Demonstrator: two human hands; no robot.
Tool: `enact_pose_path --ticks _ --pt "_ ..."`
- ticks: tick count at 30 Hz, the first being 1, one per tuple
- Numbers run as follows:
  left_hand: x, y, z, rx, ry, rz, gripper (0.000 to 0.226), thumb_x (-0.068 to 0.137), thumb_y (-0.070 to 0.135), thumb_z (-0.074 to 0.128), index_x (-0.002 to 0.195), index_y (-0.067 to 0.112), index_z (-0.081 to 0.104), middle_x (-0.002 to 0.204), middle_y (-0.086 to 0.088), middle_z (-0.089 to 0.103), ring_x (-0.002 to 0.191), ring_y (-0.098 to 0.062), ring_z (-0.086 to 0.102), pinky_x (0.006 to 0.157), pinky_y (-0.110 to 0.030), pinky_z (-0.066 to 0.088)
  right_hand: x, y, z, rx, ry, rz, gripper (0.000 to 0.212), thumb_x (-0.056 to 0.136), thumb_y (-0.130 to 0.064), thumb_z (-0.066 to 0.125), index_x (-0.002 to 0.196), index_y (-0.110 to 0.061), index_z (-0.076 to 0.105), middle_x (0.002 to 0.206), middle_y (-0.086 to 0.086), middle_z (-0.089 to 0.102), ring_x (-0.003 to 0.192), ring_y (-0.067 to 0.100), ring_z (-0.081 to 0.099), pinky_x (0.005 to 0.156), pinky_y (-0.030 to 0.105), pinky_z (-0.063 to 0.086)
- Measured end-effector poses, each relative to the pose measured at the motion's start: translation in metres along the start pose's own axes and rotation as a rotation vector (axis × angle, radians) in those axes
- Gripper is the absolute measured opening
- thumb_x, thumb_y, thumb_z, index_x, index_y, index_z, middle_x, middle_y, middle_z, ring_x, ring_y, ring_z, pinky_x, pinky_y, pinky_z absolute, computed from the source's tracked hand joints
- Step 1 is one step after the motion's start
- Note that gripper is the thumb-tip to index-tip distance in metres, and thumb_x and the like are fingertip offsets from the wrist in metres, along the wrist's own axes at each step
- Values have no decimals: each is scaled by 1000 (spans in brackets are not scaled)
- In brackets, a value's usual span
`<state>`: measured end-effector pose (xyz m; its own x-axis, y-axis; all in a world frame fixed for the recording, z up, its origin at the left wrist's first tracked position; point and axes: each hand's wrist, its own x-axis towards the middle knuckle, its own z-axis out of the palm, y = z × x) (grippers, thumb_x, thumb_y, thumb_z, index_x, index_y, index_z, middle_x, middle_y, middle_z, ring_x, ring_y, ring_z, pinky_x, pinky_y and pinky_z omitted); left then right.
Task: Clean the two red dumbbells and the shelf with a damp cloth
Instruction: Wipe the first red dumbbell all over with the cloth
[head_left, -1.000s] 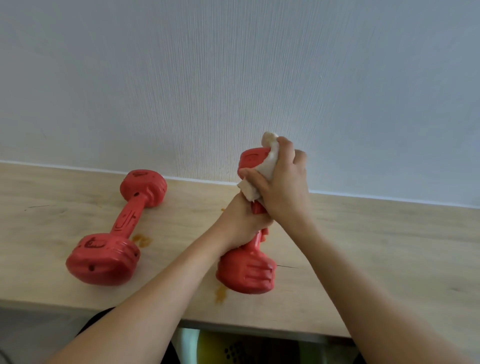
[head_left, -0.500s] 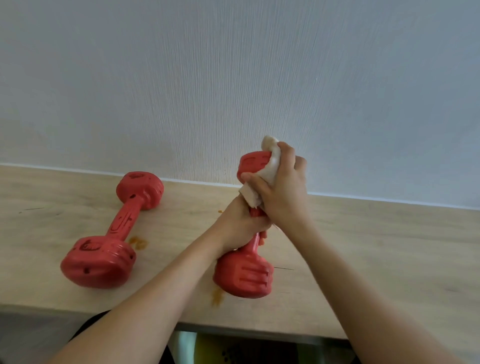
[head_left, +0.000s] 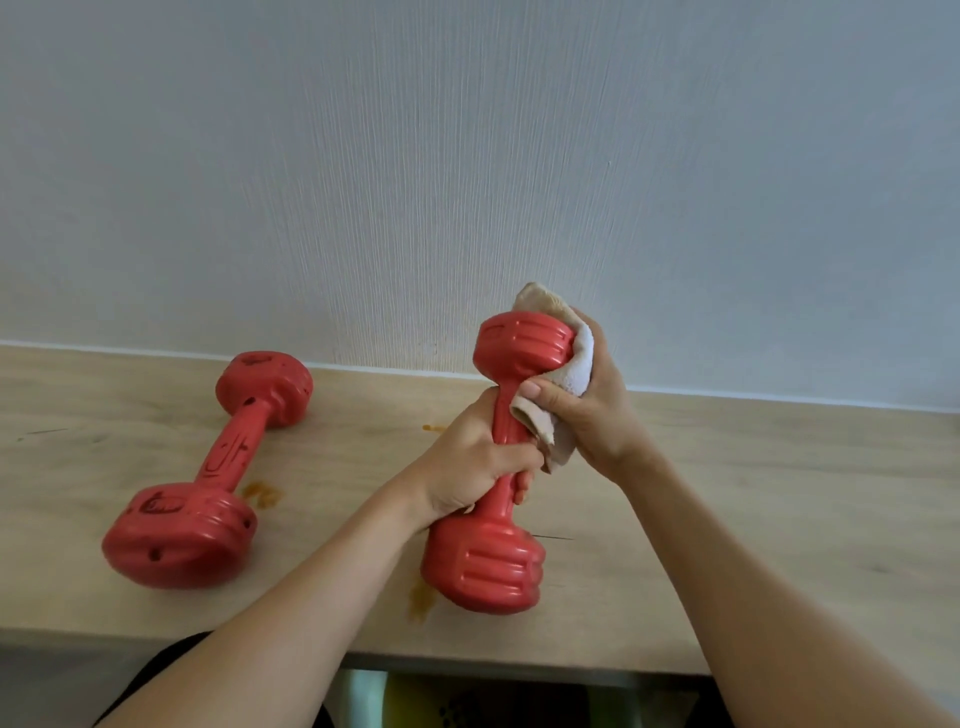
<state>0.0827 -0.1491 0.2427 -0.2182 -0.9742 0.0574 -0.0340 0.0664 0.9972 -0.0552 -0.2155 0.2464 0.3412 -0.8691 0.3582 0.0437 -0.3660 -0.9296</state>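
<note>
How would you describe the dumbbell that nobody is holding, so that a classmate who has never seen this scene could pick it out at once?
Start at the pale wooden shelf running along the grey wall. On its left part a red dumbbell lies flat on its side, one end near the wall, with an orange stain beside its handle. Unlike the other dumbbell, gripped by the left hand, no hand or cloth touches it.

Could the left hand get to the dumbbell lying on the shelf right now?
Probably not yet: the left hand grips the handle of the upright dumbbell. Nothing lies between it and the lying dumbbell on the shelf, so once freed the way looks clear.
</note>
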Motion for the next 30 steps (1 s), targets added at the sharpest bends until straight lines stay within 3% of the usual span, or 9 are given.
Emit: enact_pose_path --ticks 4,8,12,15,17,20,23,27,30 --pt "2 10 2 33 -59 18 38 81 -14 54 114 2 42 57 1 62 47 -13 54 51 -26 49 -1 -8 -1 9 113 -20 74 60 -19 84 124 -17 47 111 0 62 103 20 63 83 37 54" --pt "8 17 3 139 56 -12 38 84 -2 63 115 7 43 82 -5 65 61 -15 63 62 -30 55 0 -18 -3 -89 224 -90 67 59 -17 84 117 -18 51 105 -2 64 98 14 64 82 36 55" --pt "-2 12 15 644 280 -16 39 84 27 66 112 15 41 98 -2 63 86 -18 64 78 -39 52 -1 -19 -1 -199 313 -77 65 59 -22 88 114 -24 52 98 -11 64 94 6 63 83 34 54" --pt "-6 5 21 810 312 33 35 89 25 58 117 16 39 106 0 57 94 -21 60 79 -40 49 -2 -22 5 -303 371 -45 64 60 -29 86 113 -30 49 92 -17 62 88 -2 61 75 22 52" --pt "-4 3 21 771 312 80 33 87 17 57 116 18 41 100 0 57 91 -22 59 78 -41 50 -4 -26 14 -411 417 -55 66 62 -37 83 116 -31 46 99 -14 60 90 1 59 74 22 49" --pt "-4 4 21 719 303 116 35 82 10 58 110 24 43 82 3 57 81 -22 59 70 -34 48 -2 -30 29 -719 498 -130 75 64 -51 77 125 -28 40 121 3 49 105 20 50 79 33 46" --pt "-4 6 21 672 340 95 30 78 11 61 103 23 49 76 2 59 75 -22 60 66 -33 46 5 -28 32 -849 471 -148 82 63 -56 76 130 -24 40 122 7 46 105 27 49 77 35 44" --pt "-2 4 10 526 352 44 25 72 10 69 94 14 59 80 -2 67 71 -19 65 70 -38 53 5 -23 15 -681 332 -196 73 63 -47 80 126 -30 46 115 -3 53 96 15 55 74 30 44" --pt "-6 1 5 344 306 32 24 73 3 70 94 11 62 81 -7 69 61 -17 67 65 -38 58 0 -20 4 -420 218 -160 63 65 -32 84 115 -43 48 103 -22 58 94 5 60 76 34 53"
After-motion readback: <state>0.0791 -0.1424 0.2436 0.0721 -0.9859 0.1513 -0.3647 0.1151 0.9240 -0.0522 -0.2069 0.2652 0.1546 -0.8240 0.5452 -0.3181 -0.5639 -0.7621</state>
